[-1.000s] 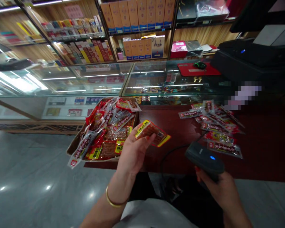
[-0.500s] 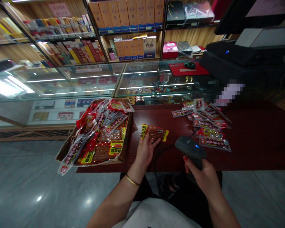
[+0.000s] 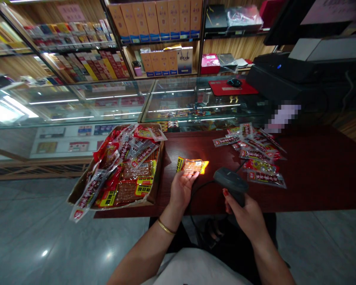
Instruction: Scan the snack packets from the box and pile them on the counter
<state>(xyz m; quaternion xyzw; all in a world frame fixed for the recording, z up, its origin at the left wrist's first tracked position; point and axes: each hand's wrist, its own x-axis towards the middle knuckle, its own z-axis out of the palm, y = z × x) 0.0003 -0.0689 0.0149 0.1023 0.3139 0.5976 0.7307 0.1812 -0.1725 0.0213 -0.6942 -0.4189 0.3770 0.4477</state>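
Note:
My left hand (image 3: pixel 181 186) holds a small yellow-edged snack packet (image 3: pixel 192 166) by its near side, above the dark red table. A bright glow lights the packet and its white label. In my right hand (image 3: pixel 246 211) is a dark barcode scanner (image 3: pixel 231 183), gripped by its handle with its head turned toward the packet. To the left, a cardboard box (image 3: pixel 159 174) is heaped with snack packets (image 3: pixel 133 190) in red, clear and yellow wrappers. A loose pile of similar packets (image 3: pixel 259 152) lies on the table to the right of the scanner.
Beyond the table (image 3: pixel 314 178) stands a glass display counter (image 3: pixel 106 103). A mouse (image 3: pixel 234 82) rests on a red mat (image 3: pixel 218 89) there. Dark checkout equipment (image 3: pixel 308 75) occupies the right side. Shelves with tall boxes (image 3: pixel 151 21) line the back. The scanner's cable (image 3: pixel 195 194) loops between my arms.
Light now falls on the packet, which was dark before, and the scanner's blue light no longer shows. The scanner has shifted slightly left toward the packet.

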